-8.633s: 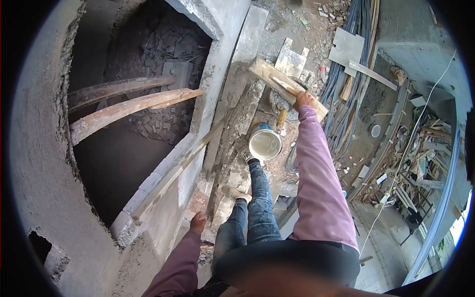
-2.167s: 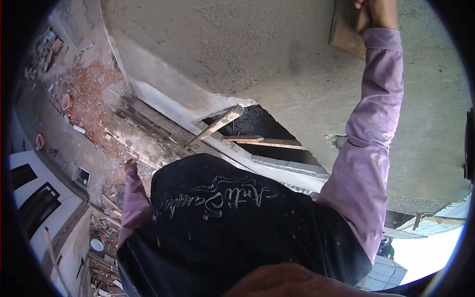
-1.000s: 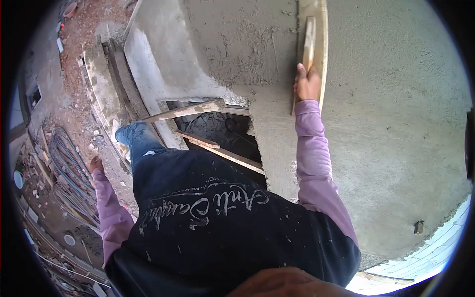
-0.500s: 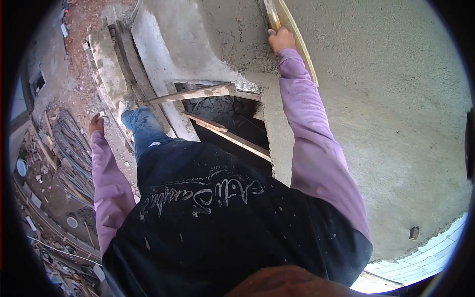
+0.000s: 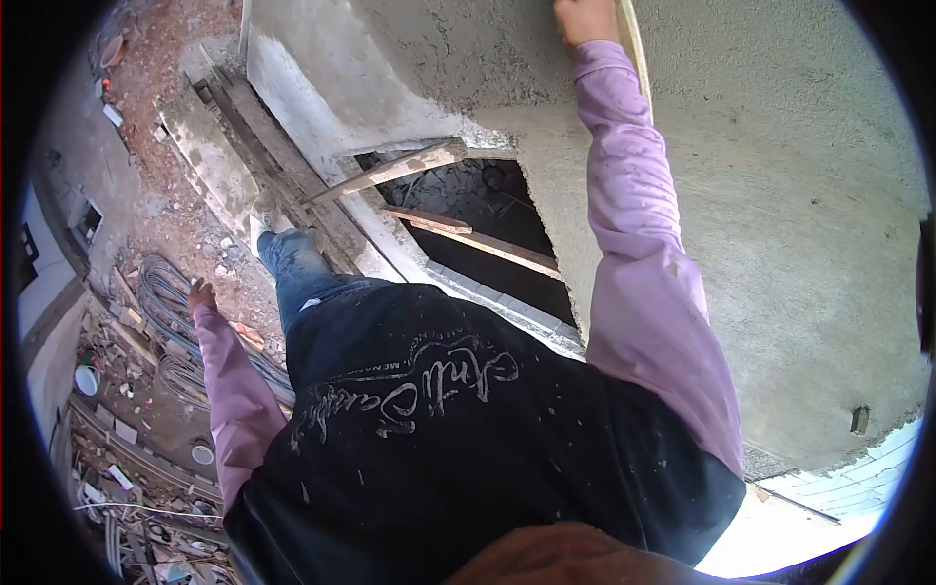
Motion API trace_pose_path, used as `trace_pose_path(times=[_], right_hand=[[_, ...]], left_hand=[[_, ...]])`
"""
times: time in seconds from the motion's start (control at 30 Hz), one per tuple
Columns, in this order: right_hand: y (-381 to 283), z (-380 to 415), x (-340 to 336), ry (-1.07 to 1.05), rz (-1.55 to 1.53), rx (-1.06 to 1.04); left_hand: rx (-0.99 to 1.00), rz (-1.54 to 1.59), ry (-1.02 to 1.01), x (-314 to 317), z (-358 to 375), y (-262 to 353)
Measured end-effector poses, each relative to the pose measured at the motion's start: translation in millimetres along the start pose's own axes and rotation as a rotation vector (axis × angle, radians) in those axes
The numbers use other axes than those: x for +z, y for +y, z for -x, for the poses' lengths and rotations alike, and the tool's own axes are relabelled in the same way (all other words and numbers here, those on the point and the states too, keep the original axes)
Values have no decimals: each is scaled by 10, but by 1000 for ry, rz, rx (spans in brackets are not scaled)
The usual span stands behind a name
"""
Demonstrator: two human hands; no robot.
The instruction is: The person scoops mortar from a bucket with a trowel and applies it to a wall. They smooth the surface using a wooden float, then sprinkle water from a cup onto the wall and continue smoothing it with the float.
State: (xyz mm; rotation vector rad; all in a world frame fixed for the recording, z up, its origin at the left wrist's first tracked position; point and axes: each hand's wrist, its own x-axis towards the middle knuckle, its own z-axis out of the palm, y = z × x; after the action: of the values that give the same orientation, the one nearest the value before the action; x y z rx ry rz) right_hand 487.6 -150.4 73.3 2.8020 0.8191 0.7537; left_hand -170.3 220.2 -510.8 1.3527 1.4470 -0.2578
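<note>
At the top edge, my right hand [image 5: 588, 19] is closed on a long wooden plastering float [image 5: 636, 44]. Only a strip of the float shows beside my wrist; its far end is out of the frame. It lies along a wall of grey cement plaster [image 5: 741, 214], rough near the top and smoother lower down. My left hand [image 5: 202, 294] hangs away from the wall on the left, fingers loosely bent and apart, with nothing visible in it. Behind it on the ground lies a coil of grey hose or cable [image 5: 161, 292].
A dark rectangular opening [image 5: 497, 195] in the wall has wooden planks [image 5: 478, 239] across it. My foot is on a narrow plank platform [image 5: 210, 146] above rubble-strewn ground. A white bucket [image 5: 88, 380] stands among debris at left. A small box [image 5: 859, 420] protrudes from the plaster.
My right hand and the float have moved up and slightly right, partly out of the frame. My left hand sits slightly lower in view, and the whole view has shifted.
</note>
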Motion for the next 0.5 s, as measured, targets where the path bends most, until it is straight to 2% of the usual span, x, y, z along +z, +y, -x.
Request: trace_pose_path(times=[0.03, 0.07, 0.1, 0.2, 0.23, 0.3, 0.33, 0.37, 0.4, 0.43, 0.47, 0.5], right_hand=[[-280, 245, 37, -336, -85, 208], [-498, 537, 15, -420, -141, 329], [-515, 855, 181, -474, -97, 328], [-297, 1754, 254, -554, -135, 364], [-96, 2070, 228, -535, -145, 369], [348, 2303, -134, -451, -223, 378], [504, 2327, -461, -390, -292, 393], [681, 2262, -782, -246, -324, 368], [803, 2102, -1176, -207, -330, 437], [733, 1840, -1669, -145, -578, 616], [740, 1584, -2063, -8, -761, 680], [828, 1340, -2414, 117, -829, 642]], left_hand=[[83, -58, -60, 63, -66, 387], [259, -80, -67, 110, -85, 725], [434, -98, -75, 124, -29, 974], [554, -26, 1, -55, 390, 1299], [514, -34, -7, -178, 355, 1111], [397, 4, -24, -400, 118, 273], [159, -64, -70, -572, 185, -34], [295, -773, 66, -673, 209, -255], [420, -1151, -168, -789, 366, -357], [437, -1568, -385, -832, 502, -427], [435, -1676, -436, -869, 604, -461], [419, -1673, -446, -877, 696, -466]])
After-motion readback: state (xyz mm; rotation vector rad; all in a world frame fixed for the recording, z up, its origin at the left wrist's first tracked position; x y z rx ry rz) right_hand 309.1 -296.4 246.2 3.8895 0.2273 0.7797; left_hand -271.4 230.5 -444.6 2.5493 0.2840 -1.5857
